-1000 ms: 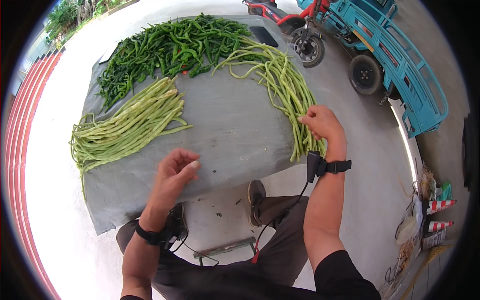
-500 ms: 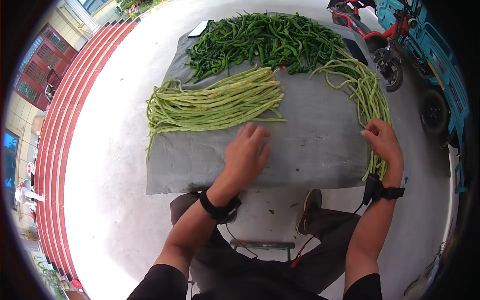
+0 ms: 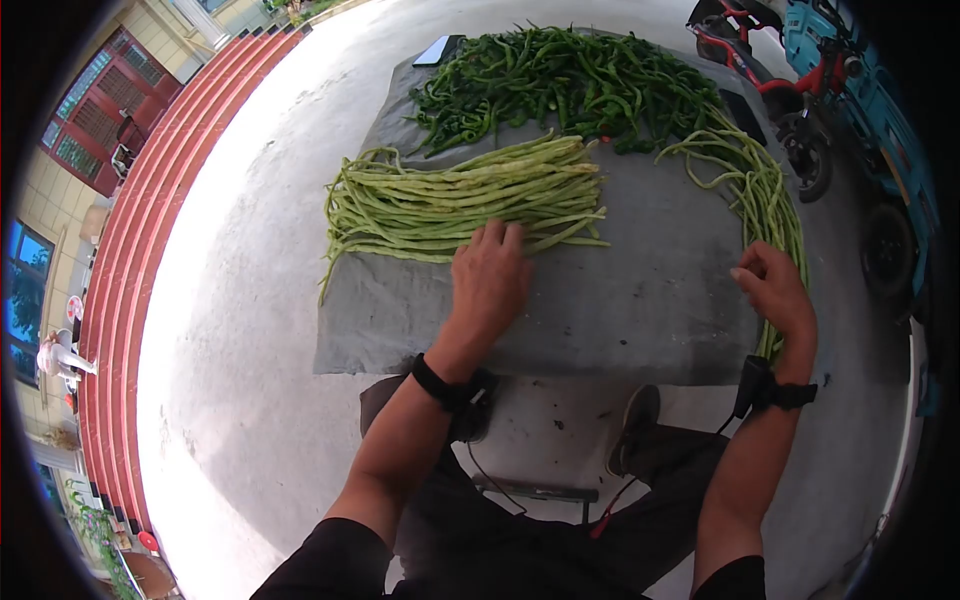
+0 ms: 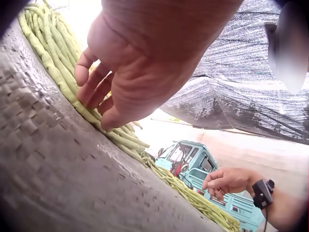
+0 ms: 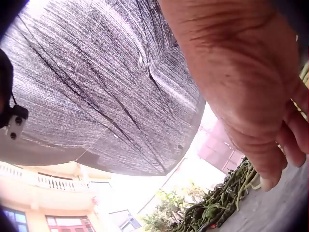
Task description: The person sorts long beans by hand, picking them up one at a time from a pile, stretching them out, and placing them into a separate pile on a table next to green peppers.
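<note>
A thick bundle of long yard-long beans [image 3: 470, 195] lies on a grey woven sheet [image 3: 640, 300]. At its near edge is my left hand [image 3: 490, 280], back uppermost. In the left wrist view its bent fingers [image 4: 94, 89] reach over the outer beans, not closed round any. My right hand [image 3: 778, 290] hovers by a second, thinner bunch of yard-long beans [image 3: 765, 195] along the right edge. Seen from the left wrist, the right hand [image 4: 229, 181] has loosely bent fingers and nothing in them.
Green chili peppers [image 3: 570, 85] are heaped along the far side. A dark phone [image 3: 743, 118] lies by the right bunch, a pale flat object [image 3: 438, 50] at the far left corner. A blue cargo tricycle [image 3: 895, 150] stands right; red steps [image 3: 190, 200] rise left.
The left hand has moved forward from the near part of the sheet to the thick bean bundle. The right hand stays by the right bunch. The head view has swung left.
</note>
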Demonstrator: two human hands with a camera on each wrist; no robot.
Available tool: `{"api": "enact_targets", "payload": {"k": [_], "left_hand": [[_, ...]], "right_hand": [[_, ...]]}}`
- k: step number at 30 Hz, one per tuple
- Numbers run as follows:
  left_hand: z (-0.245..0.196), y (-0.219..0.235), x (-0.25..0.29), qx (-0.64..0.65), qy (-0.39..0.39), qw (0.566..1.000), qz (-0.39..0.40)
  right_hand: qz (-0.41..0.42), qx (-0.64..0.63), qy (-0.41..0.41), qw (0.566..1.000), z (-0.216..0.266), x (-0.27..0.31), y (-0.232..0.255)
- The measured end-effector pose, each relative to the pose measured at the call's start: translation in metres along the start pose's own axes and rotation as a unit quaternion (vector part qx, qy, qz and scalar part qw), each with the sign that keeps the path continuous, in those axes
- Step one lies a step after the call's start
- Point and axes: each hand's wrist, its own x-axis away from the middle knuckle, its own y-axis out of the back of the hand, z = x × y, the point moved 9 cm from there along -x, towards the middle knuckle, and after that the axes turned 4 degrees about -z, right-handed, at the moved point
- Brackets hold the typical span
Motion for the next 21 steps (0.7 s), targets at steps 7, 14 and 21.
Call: {"api": "enact_targets", "payload": {"k": [7, 14, 21], "left_hand": [[0.007, -0.009, -0.002, -0.015, -0.024, 1.0, -0.005], [0.003, -0.011, 0.0, 0.017, -0.06, 0.998, 0.003], [-0.006, -0.002, 0.002, 0.059, -0.073, 0.996, -0.007]], "right_hand": [[-0.009, -0.014, 0.011, 1.0, 0.007, 0.001, -0.001], [0.002, 0.004, 0.039, 0.999, 0.013, -0.002, -0.008], [-0.007, -0.007, 0.063, 0.998, 0.04, 0.0, -0.017]]}}
